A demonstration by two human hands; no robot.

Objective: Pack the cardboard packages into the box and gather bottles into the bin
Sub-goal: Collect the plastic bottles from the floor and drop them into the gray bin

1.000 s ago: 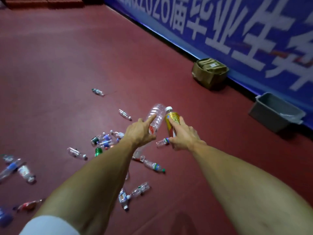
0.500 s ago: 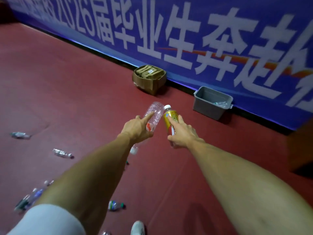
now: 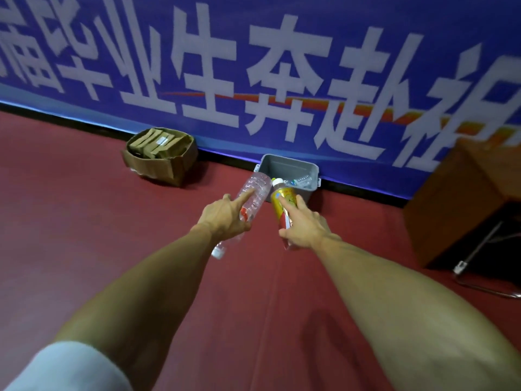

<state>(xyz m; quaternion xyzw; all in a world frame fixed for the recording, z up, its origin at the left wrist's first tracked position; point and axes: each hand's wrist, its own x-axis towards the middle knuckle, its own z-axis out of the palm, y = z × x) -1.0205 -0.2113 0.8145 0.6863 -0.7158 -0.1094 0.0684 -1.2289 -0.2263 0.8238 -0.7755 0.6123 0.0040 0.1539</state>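
Left hand [image 3: 225, 218]: fingers [image 3: 244, 197] curled round a clear bottle [image 3: 255, 190] at its red label, index laid straight along it, cap end low toward the person, base raised. Right hand [image 3: 306, 227]: fingers wrapped round a yellow bottle [image 3: 282, 201], index straight up its label, white cap uppermost, the two bottles close together, contact unclear. Beyond: grey bin [image 3: 287, 166] on the red floor [image 3: 84, 221] against the blue banner [image 3: 253, 52], just past the bottle tops, clear bottles lying inside; left of it, apart, a cardboard box [image 3: 158, 167] filled with packages [image 3: 158, 142].
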